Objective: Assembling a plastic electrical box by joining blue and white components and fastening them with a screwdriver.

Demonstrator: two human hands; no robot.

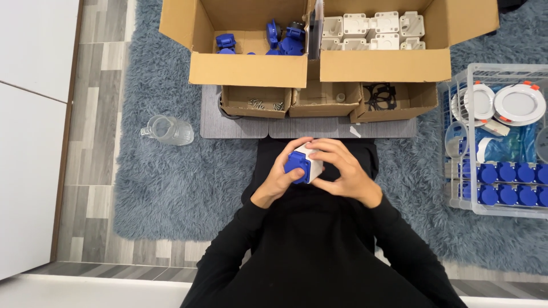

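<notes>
Here we are looking straight down over our own lap, and both hands are wrapped round one small part: a blue-and-white socket unit [302,164], held above the black-clad knees, in front of the grey mat [240,126]. Our left hand [281,178] cups it from the lower left, fingers curled and pinching the blue face between thumb and forefinger. Our right hand [341,171] closes over it from the right and above, fingers folded round the white body. So the part sits squarely between the two hands, touching both, with neither nearer than the other.

The blue lid faces down-left toward the left hand; the white housing runs back up-right under the right fingers, so its long axis lies on that diagonal. How far the blue piece is seated on the white we can't quite make out, since the fingers cover the seam.

Around us: an open carton of blue caps [274,41] ahead left, a carton of white housings [374,31] ahead right, small trays of screws [260,104] and black gaskets [379,96] below them, a clear jug [168,130] on the rug, and a wire basket [456,171] of finished blue units at right.
</notes>
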